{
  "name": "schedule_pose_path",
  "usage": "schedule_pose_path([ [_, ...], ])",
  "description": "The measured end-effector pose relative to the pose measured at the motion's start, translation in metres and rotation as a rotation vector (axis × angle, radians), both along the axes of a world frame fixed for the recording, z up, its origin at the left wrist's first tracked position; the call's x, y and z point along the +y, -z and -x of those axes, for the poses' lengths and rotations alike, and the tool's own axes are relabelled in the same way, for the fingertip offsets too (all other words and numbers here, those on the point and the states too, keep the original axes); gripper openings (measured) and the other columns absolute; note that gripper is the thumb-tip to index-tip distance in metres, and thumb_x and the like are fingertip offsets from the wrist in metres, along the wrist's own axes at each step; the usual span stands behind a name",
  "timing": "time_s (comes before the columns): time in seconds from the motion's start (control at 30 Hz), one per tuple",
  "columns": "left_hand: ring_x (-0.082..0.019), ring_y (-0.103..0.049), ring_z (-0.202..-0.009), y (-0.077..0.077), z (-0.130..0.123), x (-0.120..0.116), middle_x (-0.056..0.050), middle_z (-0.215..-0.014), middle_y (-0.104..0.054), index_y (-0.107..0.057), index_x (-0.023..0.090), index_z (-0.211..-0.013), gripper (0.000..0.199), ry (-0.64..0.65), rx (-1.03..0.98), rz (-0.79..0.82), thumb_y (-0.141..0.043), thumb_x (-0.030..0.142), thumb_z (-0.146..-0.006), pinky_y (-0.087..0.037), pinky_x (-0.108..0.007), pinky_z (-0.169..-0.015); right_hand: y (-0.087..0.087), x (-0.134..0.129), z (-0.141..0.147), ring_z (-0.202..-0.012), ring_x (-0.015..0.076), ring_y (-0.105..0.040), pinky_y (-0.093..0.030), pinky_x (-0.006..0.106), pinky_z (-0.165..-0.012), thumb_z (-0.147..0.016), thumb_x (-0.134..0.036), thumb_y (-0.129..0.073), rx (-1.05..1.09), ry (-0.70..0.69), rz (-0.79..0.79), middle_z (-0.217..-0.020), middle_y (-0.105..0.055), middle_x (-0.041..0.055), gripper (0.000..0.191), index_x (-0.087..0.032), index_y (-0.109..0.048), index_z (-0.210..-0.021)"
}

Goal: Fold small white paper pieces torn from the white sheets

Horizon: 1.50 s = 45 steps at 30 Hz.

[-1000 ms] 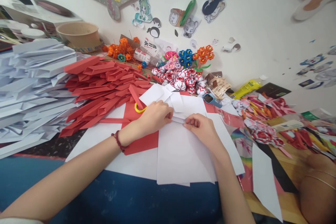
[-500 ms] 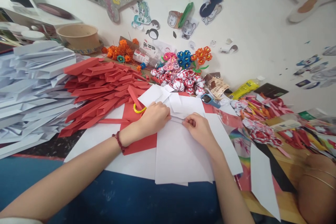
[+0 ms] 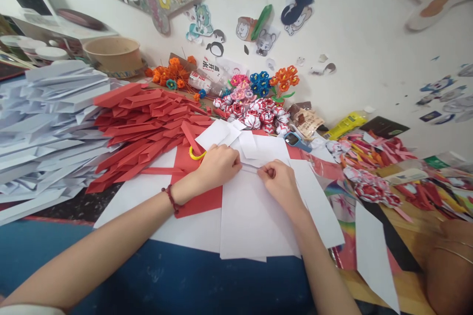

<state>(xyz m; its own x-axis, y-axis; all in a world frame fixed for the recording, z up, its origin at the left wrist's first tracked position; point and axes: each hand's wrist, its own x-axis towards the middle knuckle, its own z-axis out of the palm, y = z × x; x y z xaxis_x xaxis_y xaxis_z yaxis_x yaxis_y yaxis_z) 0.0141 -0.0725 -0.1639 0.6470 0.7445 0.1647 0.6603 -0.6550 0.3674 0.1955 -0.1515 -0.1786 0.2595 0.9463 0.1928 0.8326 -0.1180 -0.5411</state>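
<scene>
Between my two hands a narrow folded white paper strip (image 3: 250, 167) is stretched over the white paper sheets (image 3: 258, 221). My left hand (image 3: 220, 165) is closed on the strip's left end, its fingertips mostly hidden behind the knuckles. My right hand (image 3: 276, 177) pinches the other end between thumb and curled fingers. Under my left wrist lies a red paper sheet (image 3: 199, 204). A yellow scissors handle (image 3: 195, 156) pokes out beside my left hand. Small white paper pieces (image 3: 218, 134) overlap just beyond the hands.
Piles of folded white strips (image 3: 48, 128) and red strips (image 3: 148, 123) stand at left. Red-and-white paper flowers (image 3: 258, 113) and a blue watch (image 3: 295, 141) lie toward the wall. Another person's arm (image 3: 449, 266) rests at the right edge, near colourful strips (image 3: 436, 192).
Both hands keep their hold on the white strip and barely move. The whole view has shifted slightly.
</scene>
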Motion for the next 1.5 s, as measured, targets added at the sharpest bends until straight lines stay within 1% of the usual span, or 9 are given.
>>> schedule_pose_path([
  [0.4,-0.020,-0.059,-0.076,0.0025,-0.0011,-0.0007,-0.006,-0.075,-0.067,-0.065,0.018,-0.072,0.017,-0.016,-0.005,0.007,-0.049,0.022,-0.078,-0.038,-0.033,-0.074,-0.0029,-0.0005,0.0047,-0.059,0.0151,-0.052,-0.039,0.028,-0.059,-0.071,-0.025,-0.056,-0.008,0.032,-0.025,-0.067,-0.059,0.0017,0.013,-0.019,-0.062,-0.060],
  [0.77,-0.017,-0.057,-0.069,0.0032,-0.0020,0.0027,0.002,-0.066,-0.064,-0.057,0.020,-0.068,0.009,-0.018,-0.041,0.041,-0.051,0.018,-0.074,-0.033,-0.032,-0.070,-0.0017,0.0009,0.0019,-0.058,0.0149,-0.051,-0.038,0.028,-0.056,-0.071,-0.028,-0.058,-0.011,0.035,-0.010,-0.065,-0.059,0.0012,0.012,-0.019,-0.061,-0.063],
  [0.97,-0.018,-0.058,-0.072,0.0016,-0.0013,0.0007,0.002,-0.071,-0.065,-0.060,0.021,-0.080,0.009,-0.008,-0.073,0.061,-0.053,0.018,-0.076,-0.033,-0.032,-0.069,-0.0029,0.0000,0.0013,-0.059,0.0155,-0.053,-0.038,0.028,-0.057,-0.070,-0.028,-0.059,0.042,0.066,0.007,-0.064,-0.062,0.0008,0.011,-0.020,-0.058,-0.063],
  [1.07,-0.019,-0.057,-0.080,0.0021,-0.0011,-0.0017,0.000,-0.078,-0.065,-0.061,0.021,-0.088,0.017,0.060,-0.101,0.005,-0.050,0.013,-0.078,-0.033,-0.031,-0.069,-0.0032,-0.0002,0.0011,-0.061,0.0160,-0.054,-0.039,0.028,-0.058,-0.069,-0.029,-0.060,0.057,0.067,-0.003,-0.066,-0.063,0.0012,0.011,-0.020,-0.058,-0.063],
  [1.17,-0.019,-0.054,-0.087,0.0035,-0.0008,-0.0033,-0.003,-0.087,-0.063,-0.063,0.025,-0.102,0.033,0.202,-0.092,-0.115,-0.045,0.007,-0.081,-0.031,-0.031,-0.070,-0.0030,-0.0001,0.0005,-0.060,0.0160,-0.054,-0.039,0.028,-0.058,-0.069,-0.030,-0.061,0.074,0.054,-0.013,-0.066,-0.063,0.0015,0.012,-0.020,-0.058,-0.063],
  [1.23,-0.019,-0.051,-0.085,0.0044,-0.0004,-0.0034,-0.004,-0.087,-0.060,-0.065,0.030,-0.107,0.039,0.306,-0.049,-0.203,-0.044,0.006,-0.084,-0.029,-0.031,-0.068,-0.0025,0.0001,0.0000,-0.059,0.0158,-0.054,-0.039,0.028,-0.057,-0.068,-0.029,-0.061,0.082,0.053,-0.013,-0.065,-0.063,0.0012,0.011,-0.020,-0.058,-0.063],
  [1.3,-0.018,-0.049,-0.082,0.0048,0.0003,-0.0029,-0.005,-0.085,-0.057,-0.067,0.034,-0.108,0.039,0.373,-0.011,-0.275,-0.045,0.009,-0.086,-0.027,-0.032,-0.067,-0.0021,0.0002,-0.0006,-0.059,0.0155,-0.054,-0.039,0.027,-0.057,-0.068,-0.028,-0.062,0.082,0.055,-0.009,-0.065,-0.063,0.0007,0.011,-0.020,-0.058,-0.063],
  [1.4,-0.018,-0.047,-0.080,0.0041,0.0020,-0.0018,-0.005,-0.083,-0.055,-0.068,0.036,-0.107,0.039,0.389,0.017,-0.321,-0.049,0.011,-0.085,-0.026,-0.033,-0.067,-0.0020,0.0003,-0.0012,-0.058,0.0152,-0.054,-0.038,0.027,-0.056,-0.067,-0.027,-0.061,0.075,0.049,-0.015,-0.064,-0.062,0.0004,0.010,-0.020,-0.057,-0.062],
  [1.5,-0.018,-0.047,-0.079,0.0019,0.0042,-0.0012,-0.005,-0.081,-0.056,-0.070,0.036,-0.103,0.040,0.363,0.030,-0.311,-0.051,0.008,-0.082,-0.025,-0.033,-0.066,-0.0027,0.0004,-0.0014,-0.057,0.0151,-0.053,-0.038,0.026,-0.055,-0.067,-0.027,-0.061,0.081,0.046,-0.021,-0.062,-0.062,0.0003,0.010,-0.020,-0.057,-0.061],
])
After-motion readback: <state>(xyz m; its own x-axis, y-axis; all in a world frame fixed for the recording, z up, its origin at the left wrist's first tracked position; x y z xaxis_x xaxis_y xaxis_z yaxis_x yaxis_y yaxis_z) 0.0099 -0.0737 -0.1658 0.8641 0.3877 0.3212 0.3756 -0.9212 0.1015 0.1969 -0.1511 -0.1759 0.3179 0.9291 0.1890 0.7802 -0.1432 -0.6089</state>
